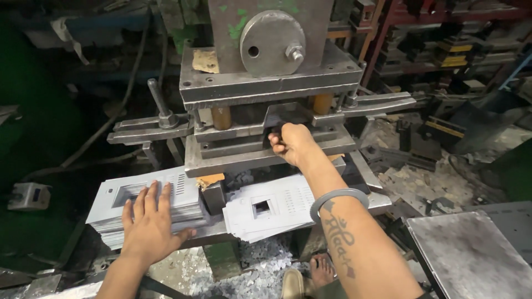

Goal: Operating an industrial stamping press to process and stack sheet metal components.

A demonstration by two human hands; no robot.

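— feeding a thin grey punched metal sheet (288, 119) into the steel press die (266, 141): right hand (291, 143) pinches it there.
— left hand (148, 221) lies flat, unclenched, on the blank stack (138, 202); next likely needs fingers clear.

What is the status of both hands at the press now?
Left hand flat on left sheet stack. Right hand grips sheet inside press die. Nothing blocking.

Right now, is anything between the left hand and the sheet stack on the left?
Nothing visible. The left hand already rests flat on the left stack of punched sheets. The right hand grips a sheet inside the press's die gap.
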